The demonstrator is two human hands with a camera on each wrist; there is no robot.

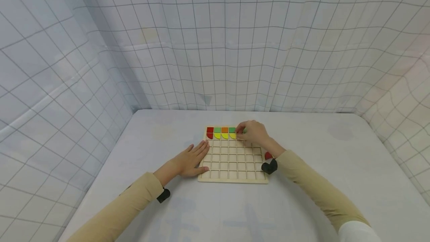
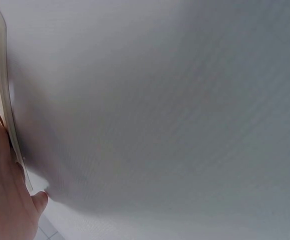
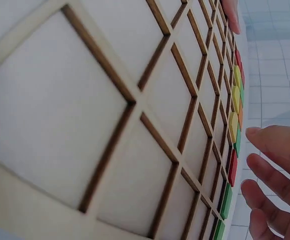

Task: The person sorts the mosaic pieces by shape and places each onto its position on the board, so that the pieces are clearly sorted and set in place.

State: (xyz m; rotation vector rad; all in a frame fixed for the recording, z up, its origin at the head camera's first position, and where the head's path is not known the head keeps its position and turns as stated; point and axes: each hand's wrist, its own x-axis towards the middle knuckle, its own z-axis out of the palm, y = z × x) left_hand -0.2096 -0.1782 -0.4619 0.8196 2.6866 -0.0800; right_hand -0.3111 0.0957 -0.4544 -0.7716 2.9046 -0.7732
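Observation:
A wooden grid board (image 1: 232, 158) lies flat on the table. Its far row holds red, green and orange square tiles; a red quarter-round piece (image 1: 209, 136) and several yellow quarter-round pieces (image 1: 224, 136) sit in the second row. My left hand (image 1: 191, 160) rests with spread fingers on the board's left edge. Above the far right part of the board is my right hand (image 1: 254, 133), fingers loosely bent, close to a red tile (image 3: 232, 168). In the right wrist view nothing shows between its thumb and fingers. Green tiles (image 3: 226, 201) lie just beyond the red one.
Another red piece (image 1: 268, 155) lies on the table at the board's right edge, partly hidden by the right wrist. Each wrist carries a black device (image 1: 163, 195). White grid-patterned curtains (image 1: 215, 47) enclose the pale table (image 1: 322, 152) at the back and sides.

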